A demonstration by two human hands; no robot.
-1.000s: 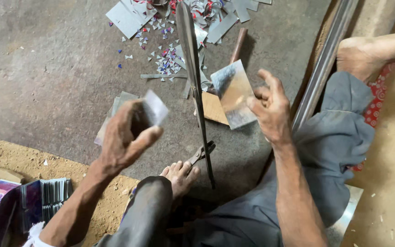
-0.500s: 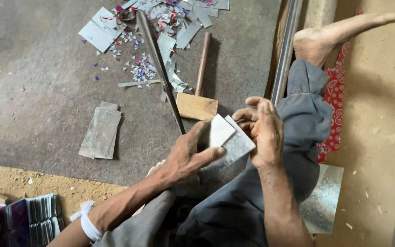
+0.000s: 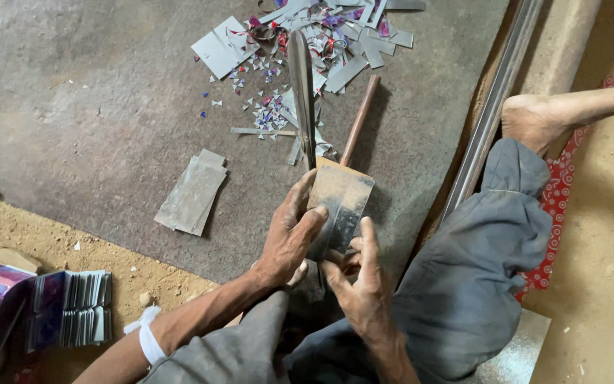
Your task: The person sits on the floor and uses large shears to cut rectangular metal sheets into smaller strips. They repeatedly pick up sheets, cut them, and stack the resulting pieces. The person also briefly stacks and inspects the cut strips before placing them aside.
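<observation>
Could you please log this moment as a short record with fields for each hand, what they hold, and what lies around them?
Setting: person seated on a grey floor mat, barefoot.
Left hand: grips the left edge of a metal sheet piece.
Right hand: holds the same piece from below.
Tool: long shears lying just beyond the hands.
Nearby: stack of cut sheets, wooden mallet, scattered offcuts.

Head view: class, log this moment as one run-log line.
left hand: grips metal sheet | right hand: supports sheet from below | shears: upright behind
</observation>
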